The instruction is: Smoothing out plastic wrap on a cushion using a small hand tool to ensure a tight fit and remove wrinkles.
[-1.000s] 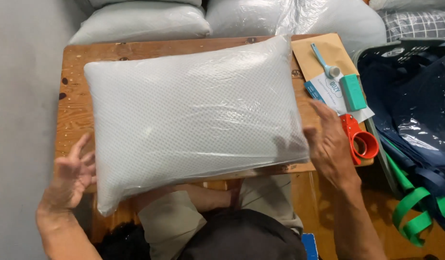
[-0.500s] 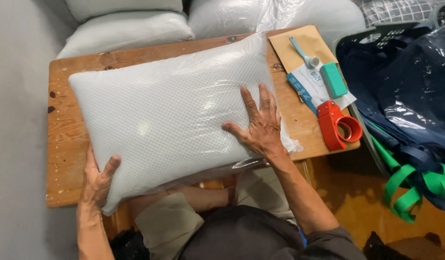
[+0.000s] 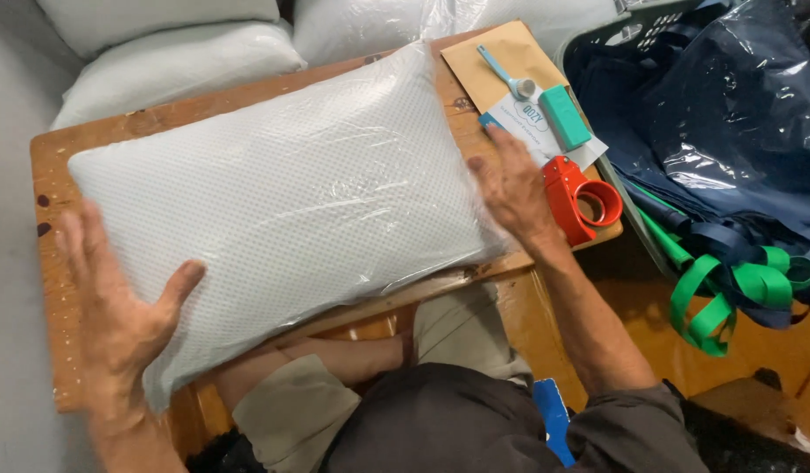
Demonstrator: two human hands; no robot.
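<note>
Shifted off the top, right hand (image 3: pixel 510 188) now flanks the plastic-wrapped pillow (image 3: pixel 282 201); left hand (image 3: pixel 116 307) cups its corner, both with fingers spread, gripping nothing; even pressure keeps it squared.

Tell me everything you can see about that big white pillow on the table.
The pillow is a plump white rectangle with a fine dotted mesh cover, sealed in clear, glossy, wrinkled plastic film. It lies flat and slightly askew on the small wooden table, covering most of it, its near corner hanging over the edge. The left hand presses its near left corner; the right hand rests at its right end.
</note>
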